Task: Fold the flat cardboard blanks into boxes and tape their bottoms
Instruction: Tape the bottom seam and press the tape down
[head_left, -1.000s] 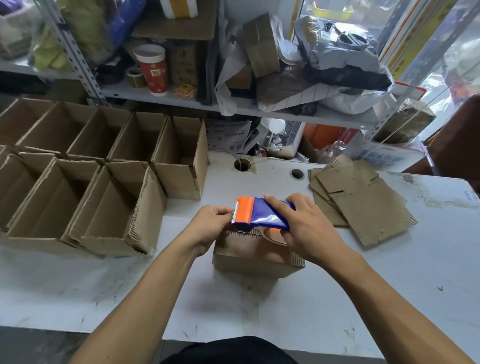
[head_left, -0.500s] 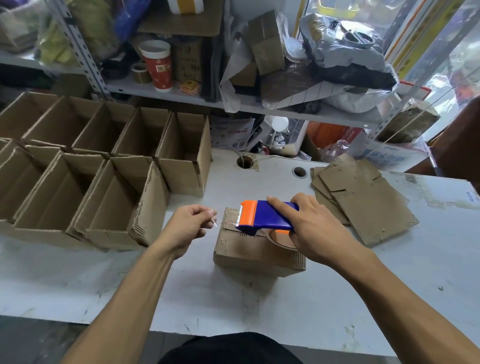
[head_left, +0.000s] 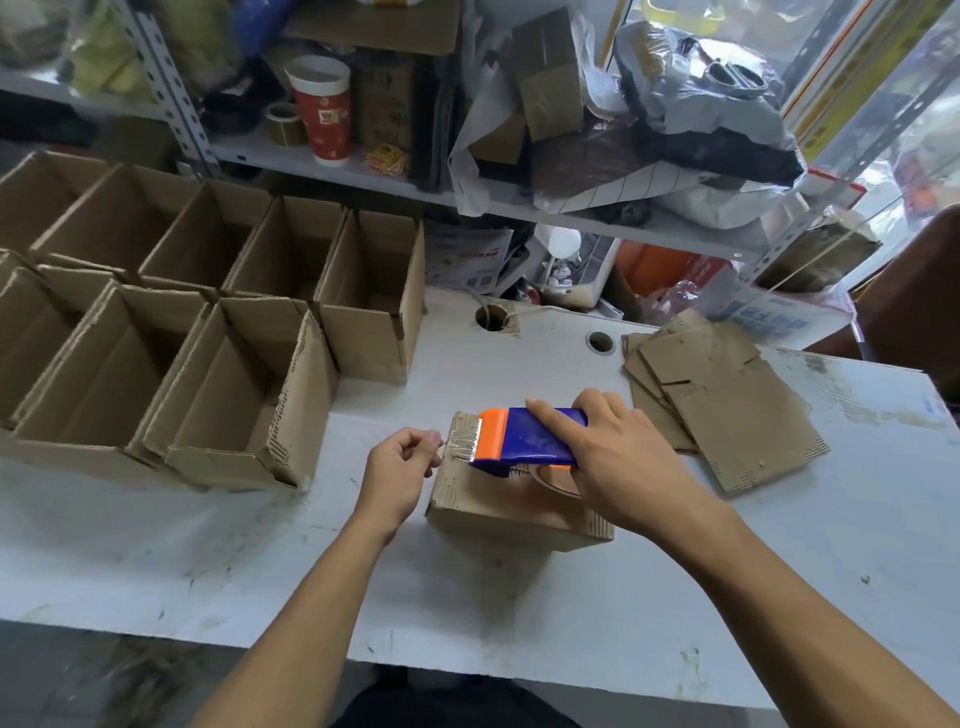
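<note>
Open-topped folded boxes (head_left: 171, 364) stand in rows on the left of the white table (head_left: 208, 561). The left hand (head_left: 397, 475) pinches the tape end (head_left: 457, 444) against the upturned box (head_left: 514, 512) — fingers curled. The right hand (head_left: 618, 457) grips the blue-and-orange tape dispenser (head_left: 524, 436) resting on that box. Flat blanks (head_left: 722, 405) lie stacked further right — near the table's back edge.

Upturned box (head_left: 498, 506) mid-table (head_left: 779, 597), tape dispenser (head_left: 524, 434) on it, open boxes (head_left: 223, 395) left, flat blanks (head_left: 727, 410) right

matt cardboard box (head_left: 498, 512), glossy plastic dispenser (head_left: 524, 436)
</note>
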